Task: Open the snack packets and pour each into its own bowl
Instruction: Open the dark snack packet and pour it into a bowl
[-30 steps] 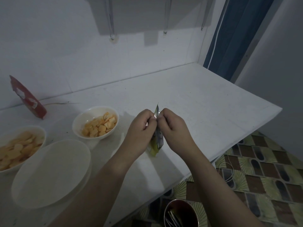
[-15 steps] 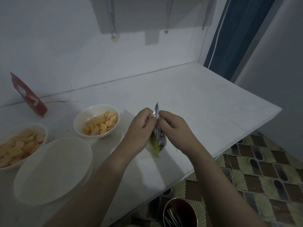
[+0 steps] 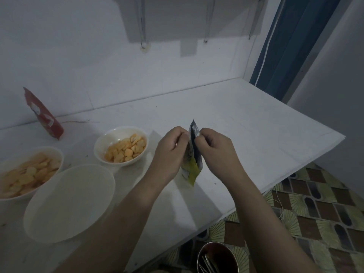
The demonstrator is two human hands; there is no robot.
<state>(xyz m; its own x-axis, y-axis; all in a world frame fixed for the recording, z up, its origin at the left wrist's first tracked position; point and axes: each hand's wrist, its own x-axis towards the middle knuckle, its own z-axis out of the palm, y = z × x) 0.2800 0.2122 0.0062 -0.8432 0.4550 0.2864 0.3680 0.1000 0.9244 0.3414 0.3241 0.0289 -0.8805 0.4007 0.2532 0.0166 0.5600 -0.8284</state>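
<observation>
Yellow-green packet [image 3: 192, 166], pinched shut-fisted at its top by both hands [image 3: 171, 152] [image 3: 214, 150], now gapes wider than before.

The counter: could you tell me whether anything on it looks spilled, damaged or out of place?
Nothing looks spilled. The only oddity is the red packet, torn at the top and leaning against the wall behind the bowls. The green packet is held upright between the left hand and right hand.

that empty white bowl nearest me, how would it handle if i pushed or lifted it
The empty bowl looks wide and shallow, so it would probably slide on the counter rather than tip. It holds nothing, so likely light. If ceramic like it appears, it is stiff, breakable, and sits near the front edge.
</observation>
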